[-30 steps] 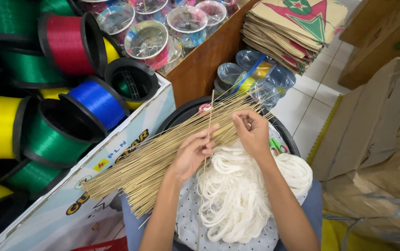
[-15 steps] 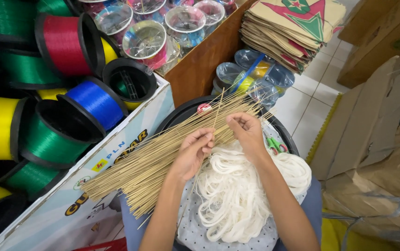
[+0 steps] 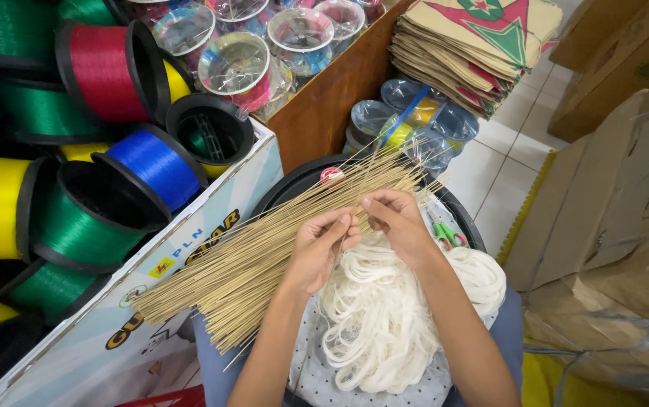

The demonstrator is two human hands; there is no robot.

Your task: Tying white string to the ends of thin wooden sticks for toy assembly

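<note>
— What are the person's hands doing?
— Both meet over the lap; the left hand (image 3: 323,247) and the right hand (image 3: 398,223) have their fingertips pinched together on a thin stick among the bundle of bamboo sticks (image 3: 264,256), which slants across the lap from lower left to upper right.
— And around them?
— A heap of white string loops (image 3: 385,324) lies just below the hands; a black tub (image 3: 294,181) sits under the sticks; spools of coloured line (image 3: 105,68) stand well apart on the left.
</note>
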